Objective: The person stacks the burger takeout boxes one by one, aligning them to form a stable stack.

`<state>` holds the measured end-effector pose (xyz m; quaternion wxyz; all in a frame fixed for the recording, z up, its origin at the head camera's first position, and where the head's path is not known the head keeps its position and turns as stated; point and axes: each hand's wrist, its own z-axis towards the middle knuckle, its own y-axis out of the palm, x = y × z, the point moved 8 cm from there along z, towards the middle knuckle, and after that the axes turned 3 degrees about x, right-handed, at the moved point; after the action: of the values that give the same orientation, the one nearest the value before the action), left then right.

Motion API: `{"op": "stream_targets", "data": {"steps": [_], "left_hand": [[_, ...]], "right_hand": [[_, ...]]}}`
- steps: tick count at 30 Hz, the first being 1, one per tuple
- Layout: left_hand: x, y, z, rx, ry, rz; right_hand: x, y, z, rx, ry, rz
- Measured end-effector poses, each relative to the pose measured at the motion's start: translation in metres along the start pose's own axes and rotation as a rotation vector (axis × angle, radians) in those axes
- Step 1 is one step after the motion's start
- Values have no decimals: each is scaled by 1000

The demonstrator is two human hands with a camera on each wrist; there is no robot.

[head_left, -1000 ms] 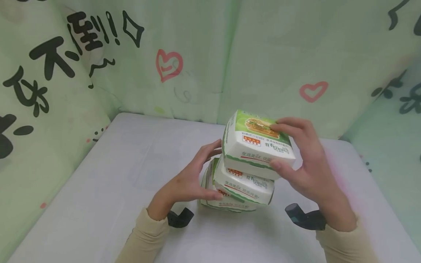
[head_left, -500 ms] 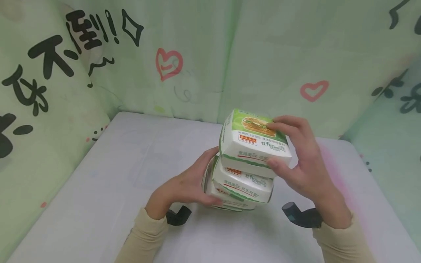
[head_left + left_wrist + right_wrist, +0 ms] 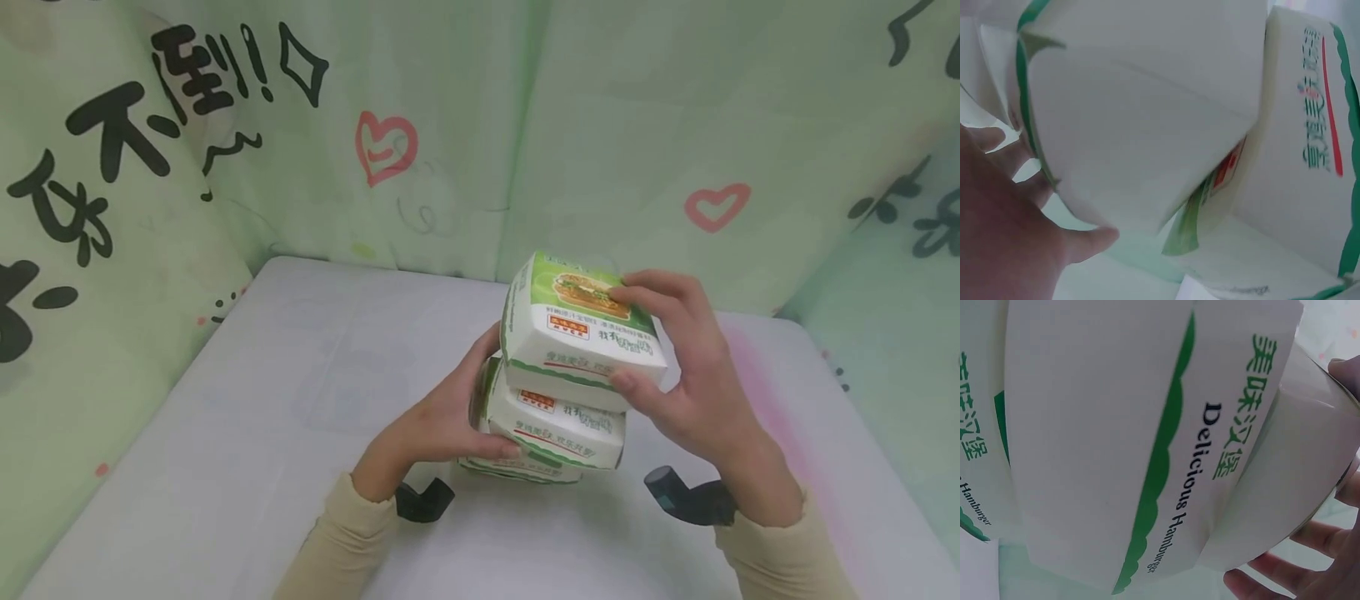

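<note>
Several white and green hamburger boxes stand in an uneven stack in the head view. My right hand (image 3: 693,375) grips the top box (image 3: 585,333), with the thumb on its front and fingers over its burger picture. That box sits tilted over the middle box (image 3: 558,429). My left hand (image 3: 442,408) is around the left side of the middle box, its thumb at the front corner and its fingertips hidden behind. A lower box (image 3: 525,473) shows beneath. In the right wrist view, green lettering marks a box side (image 3: 1222,419); the left wrist view shows a plain white box face (image 3: 1129,144).
The boxes are on a white table (image 3: 300,375). A pale green curtain (image 3: 465,192) with hearts and black characters hangs around its back and sides. A black wrist mount (image 3: 426,500) sticks out at the left wrist, another mount (image 3: 688,497) at the right.
My left hand has shifted slightly right, its thumb now at the middle box's corner. The right hand has moved a little left with the top box.
</note>
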<state>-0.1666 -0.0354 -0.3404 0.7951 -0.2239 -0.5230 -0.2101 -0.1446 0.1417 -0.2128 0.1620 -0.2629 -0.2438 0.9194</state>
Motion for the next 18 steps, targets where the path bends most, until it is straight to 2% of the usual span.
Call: {"op": "stream_targets", "data": {"steps": [6, 12, 15, 18], "left_hand": [[6, -4, -1, 71, 52, 30], [13, -12, -3, 158, 73, 177], [13, -14, -4, 166, 45, 235], [13, -13, -4, 147, 34, 241]], "right_hand": [[-3, 0, 0, 9, -10, -2], [-11, -6, 3, 66, -34, -30], [-12, -3, 3, 41, -27, -24], [-10, 1, 2, -4, -8, -10]]}}
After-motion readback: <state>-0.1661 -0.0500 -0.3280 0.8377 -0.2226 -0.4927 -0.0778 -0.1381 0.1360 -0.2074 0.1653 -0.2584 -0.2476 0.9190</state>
